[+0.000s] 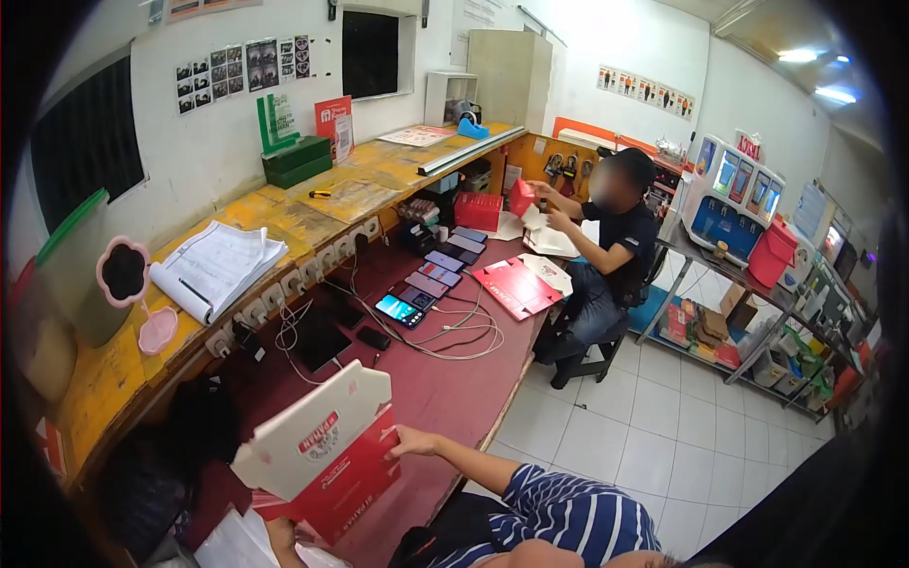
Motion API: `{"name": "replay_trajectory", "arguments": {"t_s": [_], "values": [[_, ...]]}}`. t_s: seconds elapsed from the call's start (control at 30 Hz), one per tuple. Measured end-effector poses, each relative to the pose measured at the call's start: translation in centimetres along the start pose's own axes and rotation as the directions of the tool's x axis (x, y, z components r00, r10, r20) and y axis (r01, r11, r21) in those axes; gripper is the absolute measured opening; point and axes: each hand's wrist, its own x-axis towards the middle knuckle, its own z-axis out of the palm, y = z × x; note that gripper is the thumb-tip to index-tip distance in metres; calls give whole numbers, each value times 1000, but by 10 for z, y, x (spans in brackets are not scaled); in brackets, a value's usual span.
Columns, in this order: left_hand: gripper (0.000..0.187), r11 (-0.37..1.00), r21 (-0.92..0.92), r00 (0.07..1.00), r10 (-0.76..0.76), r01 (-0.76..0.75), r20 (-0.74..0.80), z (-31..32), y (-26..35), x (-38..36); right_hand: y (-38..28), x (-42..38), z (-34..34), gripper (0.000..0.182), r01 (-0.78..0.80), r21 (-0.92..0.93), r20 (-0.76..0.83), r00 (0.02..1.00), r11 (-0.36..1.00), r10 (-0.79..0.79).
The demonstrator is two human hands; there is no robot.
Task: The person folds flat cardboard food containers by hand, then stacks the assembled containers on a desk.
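A red and white flat cardboard food box (346, 478), partly folded with its white flap up, is held between my hands above the near end of the desk. My right hand (414, 442) pinches its right edge, thumb on the printed side. At its lower left corner is my left hand (281, 538), closed on the edge and partly hidden by the card. Below the box, near my left hand, lies a white plastic bag (232, 544).
Several phones (401, 310) and white cables (473, 346) lie on the red desk (454, 379). Flat red boxes (521, 287) lie farther along. A co-worker (615, 218) sits there holding a small red box (523, 196). A yellow shelf (312, 213) holds a notebook (213, 265).
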Motion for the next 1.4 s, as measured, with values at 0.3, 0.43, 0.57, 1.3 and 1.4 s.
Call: {"name": "replay_trajectory", "arguments": {"t_s": [0.3, 0.43, 0.57, 1.3, 1.4], "values": [[29, 907, -400, 936, -18, -133, -351, 63, -67, 23, 56, 21, 11, 18, 119, -385, -182, 963, 915, -201], [32, 824, -528, 851, -114, -208, -513, 63, -82, 44, 64, 26, 18, 22, 137, -327, -207, 955, 935, -212], [36, 730, -602, 721, -223, -322, -656, 53, -98, 45, 37, 22, 23, 27, 83, -639, -293, 893, 765, -341], [34, 591, 806, 902, -355, 15, 244, 82, -61, 1, 52, 51, 45, 25, 352, -931, 357, 831, 93, 427], [55, 576, 799, 652, -674, 171, 347, 68, -93, 18, 79, 61, 41, 39, 185, -964, 263, 764, 191, 589]]}}
